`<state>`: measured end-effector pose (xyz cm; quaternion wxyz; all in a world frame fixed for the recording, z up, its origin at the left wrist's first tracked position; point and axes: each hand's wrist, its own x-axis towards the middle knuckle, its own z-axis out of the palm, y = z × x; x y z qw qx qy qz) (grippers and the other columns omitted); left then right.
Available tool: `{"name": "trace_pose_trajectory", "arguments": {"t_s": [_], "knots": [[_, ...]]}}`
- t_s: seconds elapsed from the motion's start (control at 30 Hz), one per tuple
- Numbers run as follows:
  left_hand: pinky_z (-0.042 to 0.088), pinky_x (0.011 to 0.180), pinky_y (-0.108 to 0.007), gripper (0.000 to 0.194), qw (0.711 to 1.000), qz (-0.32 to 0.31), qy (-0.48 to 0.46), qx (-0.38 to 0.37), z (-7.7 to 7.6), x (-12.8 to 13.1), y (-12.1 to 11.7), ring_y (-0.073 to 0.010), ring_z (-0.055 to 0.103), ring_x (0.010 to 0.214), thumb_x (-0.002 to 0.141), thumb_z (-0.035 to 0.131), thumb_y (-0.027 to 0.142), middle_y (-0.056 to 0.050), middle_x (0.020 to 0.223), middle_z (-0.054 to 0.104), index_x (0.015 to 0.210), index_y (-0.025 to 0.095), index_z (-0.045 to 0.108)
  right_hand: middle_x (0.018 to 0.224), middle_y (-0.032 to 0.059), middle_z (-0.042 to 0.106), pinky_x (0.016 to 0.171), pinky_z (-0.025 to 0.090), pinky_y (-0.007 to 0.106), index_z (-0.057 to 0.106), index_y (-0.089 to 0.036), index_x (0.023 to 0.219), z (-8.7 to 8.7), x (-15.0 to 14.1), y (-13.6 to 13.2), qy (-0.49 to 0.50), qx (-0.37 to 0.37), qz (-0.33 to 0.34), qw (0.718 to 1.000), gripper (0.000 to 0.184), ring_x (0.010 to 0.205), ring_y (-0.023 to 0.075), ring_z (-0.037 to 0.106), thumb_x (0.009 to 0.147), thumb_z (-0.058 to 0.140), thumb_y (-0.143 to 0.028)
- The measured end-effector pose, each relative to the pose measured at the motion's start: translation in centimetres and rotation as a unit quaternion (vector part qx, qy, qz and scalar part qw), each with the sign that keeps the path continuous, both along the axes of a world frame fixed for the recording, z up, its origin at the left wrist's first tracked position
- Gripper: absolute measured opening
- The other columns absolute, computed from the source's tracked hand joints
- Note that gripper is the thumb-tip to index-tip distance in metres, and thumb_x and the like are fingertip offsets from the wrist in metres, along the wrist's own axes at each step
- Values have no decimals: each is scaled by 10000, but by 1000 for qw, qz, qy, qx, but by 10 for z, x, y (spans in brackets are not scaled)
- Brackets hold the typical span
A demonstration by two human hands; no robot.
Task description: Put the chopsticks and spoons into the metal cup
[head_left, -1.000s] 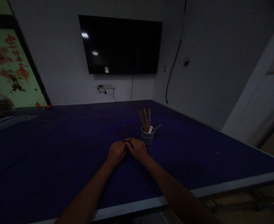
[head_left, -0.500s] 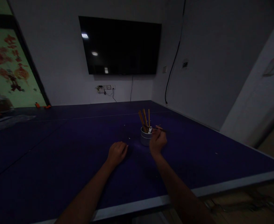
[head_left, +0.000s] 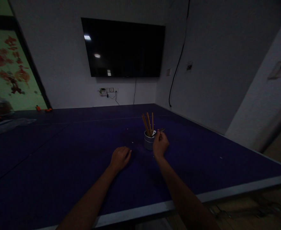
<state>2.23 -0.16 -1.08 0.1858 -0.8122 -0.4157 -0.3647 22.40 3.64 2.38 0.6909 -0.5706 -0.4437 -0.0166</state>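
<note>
A grey cup (head_left: pixel 148 144) stands upright on the dark blue table (head_left: pixel 87 169), with several yellowish-brown sticks (head_left: pixel 148 124) rising from it. A small white piece (head_left: pixel 154 132) shows at its right rim. My right hand (head_left: pixel 161 145) is closed in a pinch beside the cup's right side. It grips a thin, dark spoon-like utensil (head_left: pixel 162 130), whose wider end points up to the right and whose thin part reaches over the cup's rim. Left of the cup, my left hand (head_left: pixel 120 157) rests on the table, fingers loosely curled, nothing visible in it.
Small white scraps (head_left: pixel 132 142) lie about the table. Clear plastic wrap (head_left: pixel 10 125) is at the far left, with orange items (head_left: pixel 43 109) near the back edge. A large television (head_left: pixel 126 48) hangs on the wall, and a black cable (head_left: pixel 178 70) runs down the right wall.
The dark utensil in my right hand has turned; it lay nearly level across the cup and now tilts, wider end up. My right hand shifted slightly left. My left hand stayed put.
</note>
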Motion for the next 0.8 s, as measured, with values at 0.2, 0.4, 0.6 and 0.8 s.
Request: {"name": "trace_pose_trajectory", "arguments": {"t_s": [0.2,0.4,0.6,0.8], "knots": [[465,645,-274,284,1000,-7,0,-12,0,-1,1,-142,590,656,902,365,292,-57,715,641,777,191,598,755,81,667,618,418,256,619,-114,1047,-2,0,2,30,-41,12,999,453,658,177,600,840,399,-451],[466,642,-272,288,1000,-7,-3,-17,-1,0,2,-141,591,649,900,368,295,-56,701,638,768,189,601,700,19,620,625,411,252,452,-104,1298,-2,-2,0,42,-18,-3,999,582,617,149,566,815,454,-428],[465,640,-274,282,1000,-4,-4,-17,-1,0,1,-143,593,651,902,368,288,-53,708,642,773,192,600,846,51,612,682,422,275,336,-130,1363,-1,-1,-3,46,0,-35,998,593,700,160,565,844,424,-403],[458,632,-269,282,1000,-7,2,-25,-1,0,0,-141,596,649,906,361,287,-50,705,642,772,190,589,1302,206,438,913,378,406,192,-115,1412,-8,-4,1,-11,-12,-98,995,807,1106,275,485,792,499,-529]]}}
